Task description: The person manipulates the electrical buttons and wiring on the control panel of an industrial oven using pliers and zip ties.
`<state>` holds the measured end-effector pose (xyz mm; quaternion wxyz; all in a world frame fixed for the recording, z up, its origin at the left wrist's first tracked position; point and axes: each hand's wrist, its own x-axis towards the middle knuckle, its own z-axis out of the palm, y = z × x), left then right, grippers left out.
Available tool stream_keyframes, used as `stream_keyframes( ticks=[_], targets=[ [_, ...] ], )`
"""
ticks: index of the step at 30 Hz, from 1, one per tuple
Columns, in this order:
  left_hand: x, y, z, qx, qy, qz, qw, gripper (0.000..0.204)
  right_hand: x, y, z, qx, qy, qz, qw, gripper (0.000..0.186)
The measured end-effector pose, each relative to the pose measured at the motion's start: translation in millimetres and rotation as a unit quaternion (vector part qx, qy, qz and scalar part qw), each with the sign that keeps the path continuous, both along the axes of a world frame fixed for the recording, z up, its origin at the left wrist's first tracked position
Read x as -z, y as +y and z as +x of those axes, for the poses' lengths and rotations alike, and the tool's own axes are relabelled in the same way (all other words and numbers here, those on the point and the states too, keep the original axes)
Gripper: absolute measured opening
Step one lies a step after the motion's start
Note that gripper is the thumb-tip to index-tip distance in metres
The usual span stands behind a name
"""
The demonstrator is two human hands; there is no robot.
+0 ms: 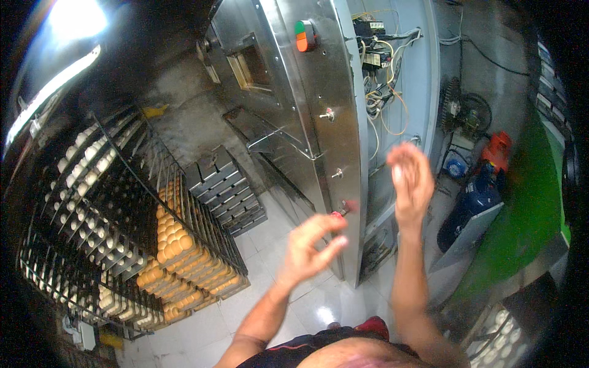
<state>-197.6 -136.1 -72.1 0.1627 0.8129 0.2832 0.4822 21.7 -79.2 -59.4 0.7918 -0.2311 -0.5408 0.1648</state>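
Observation:
My left hand point(307, 248) is beside the lower edge of a stainless steel machine panel point(319, 147). Its thumb and fingers stand apart, and its fingertips are close to a small red part point(337, 215); whether they touch it I cannot tell. A toggle switch point(337, 174) sits higher on the panel, with another switch point(327, 115) above it. Raised in front of the open electrical cabinet point(399, 92), my right hand point(412, 184) has its fingers stretched upward, slightly blurred, with nothing visible in them. Loose wires point(388, 101) and black electrical components point(373, 59) show inside the cabinet.
Left stands a rack point(202, 236) with trays of browned buns and pale dough pieces. Stacked dark metal pans point(230, 190) stand behind it. A green-and-orange push button point(302, 35) is on the panel. At right are a dark blue tank point(463, 211) and a green surface point(512, 227).

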Motion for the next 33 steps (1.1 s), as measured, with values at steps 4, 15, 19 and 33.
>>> stream_keyframes(
  ticks=[4, 15, 19, 33],
  targets=[
    [-89.5, 47.6, -6.5, -0.059, -0.114, 0.092, 0.987, 0.026, -105.4, 54.8, -0.5, -0.039, -0.053, 0.105, 0.992, 0.065],
    [-224.1, 138.7, 34.9, -0.084, -0.121, 0.135, 0.98, 0.044, -159.1, 119.6, -3.4, -0.13, -0.13, 0.121, 0.975, 0.084],
    [-227.5, 134.6, 32.0, -0.113, -0.101, 0.13, 0.98, 0.041, -165.2, 125.5, -5.5, -0.085, -0.153, 0.152, 0.973, 0.083],
    [-233.6, 127.9, 29.5, -0.109, -0.087, 0.112, 0.984, 0.04, -180.1, 121.7, -21.5, -0.282, -0.105, 0.185, 0.936, 0.065]
  ],
)
